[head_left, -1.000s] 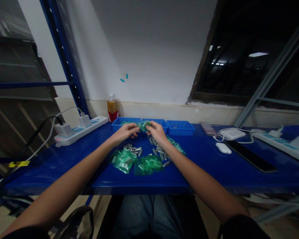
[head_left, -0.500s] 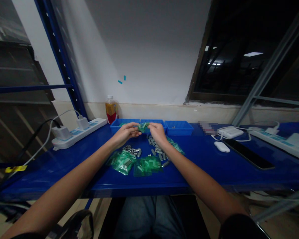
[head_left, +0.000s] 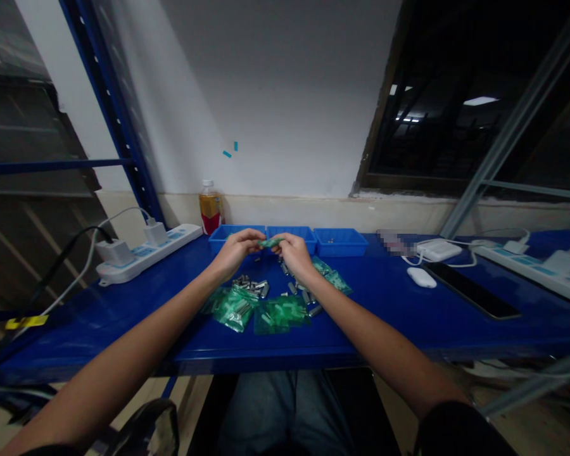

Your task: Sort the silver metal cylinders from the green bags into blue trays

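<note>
Between both hands a small green plastic bag [head_left: 270, 242] is held up over the table, in front of the blue bins. My left hand [head_left: 237, 251] pinches its left end, and my right hand [head_left: 294, 255] grips the right end. What the bag contains I cannot make out. Below the hands lie loose silver metal cylinders [head_left: 253, 286] in a pile, with more metal cylinders [head_left: 306, 296] by my right wrist. Several green bags lie nearer the front edge: a filled green bag [head_left: 235, 308] on the left and flatter green bags [head_left: 281, 315] beside it.
Three blue bins [head_left: 341, 242] line the wall, with a drink bottle [head_left: 210, 208] at their left. A power strip [head_left: 149, 254] stands on the left. On the right are a phone [head_left: 472, 290], a white earbud case [head_left: 422, 277], a white charger [head_left: 439, 251] and another power strip [head_left: 534, 272].
The green bag now looks narrower and more folded between my fingers. Both hands stay at nearly the same spot; the whole view has shifted slightly.
</note>
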`<state>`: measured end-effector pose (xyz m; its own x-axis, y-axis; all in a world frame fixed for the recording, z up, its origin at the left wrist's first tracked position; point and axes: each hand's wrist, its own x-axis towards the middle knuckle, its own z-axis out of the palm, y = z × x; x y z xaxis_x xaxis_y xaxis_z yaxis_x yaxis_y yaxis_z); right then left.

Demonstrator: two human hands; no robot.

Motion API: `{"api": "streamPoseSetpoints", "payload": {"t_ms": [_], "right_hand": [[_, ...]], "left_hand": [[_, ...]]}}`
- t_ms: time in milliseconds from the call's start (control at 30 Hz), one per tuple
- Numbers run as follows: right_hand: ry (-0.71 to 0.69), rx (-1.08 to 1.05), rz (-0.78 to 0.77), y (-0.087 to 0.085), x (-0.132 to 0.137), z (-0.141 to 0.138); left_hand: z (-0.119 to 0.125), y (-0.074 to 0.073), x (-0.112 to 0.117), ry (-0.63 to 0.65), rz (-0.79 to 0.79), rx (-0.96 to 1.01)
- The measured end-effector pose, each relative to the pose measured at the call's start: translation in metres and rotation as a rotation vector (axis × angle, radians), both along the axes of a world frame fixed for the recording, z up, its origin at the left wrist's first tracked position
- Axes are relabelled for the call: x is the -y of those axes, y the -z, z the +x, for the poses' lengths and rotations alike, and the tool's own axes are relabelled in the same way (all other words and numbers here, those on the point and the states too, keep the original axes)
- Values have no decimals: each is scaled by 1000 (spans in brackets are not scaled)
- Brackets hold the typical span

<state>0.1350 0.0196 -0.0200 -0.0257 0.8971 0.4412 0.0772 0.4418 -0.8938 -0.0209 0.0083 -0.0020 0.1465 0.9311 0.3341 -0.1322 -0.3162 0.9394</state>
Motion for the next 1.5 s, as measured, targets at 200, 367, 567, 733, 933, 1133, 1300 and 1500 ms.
{"api": "streamPoseSetpoints", "payload": {"t_ms": [200, 367, 567, 733, 933, 1133, 1300, 1500], "right_hand": [[-27, 42, 65, 2, 0, 1], [-25, 64, 120, 0, 4, 0], [-3, 93, 262, -3, 11, 2], [-39, 153, 317, -6, 16, 4], [-16, 207, 306, -11, 23, 3], [22, 268, 349, -15, 30, 3], [43, 259, 356, -14, 30, 4], [27, 167, 335, -14, 24, 4]], "left_hand": [[0, 2, 0, -9, 22, -29], [0, 2, -1, -24, 21, -25], [9, -2, 7, -38, -99, 68], [15, -7, 14, 119, -262, 107], [7, -4, 11, 212, -192, 55], [6, -2, 11, 283, -218, 70], [6, -2, 12, 303, -253, 92], [3, -4, 10, 266, -189, 39]]}}
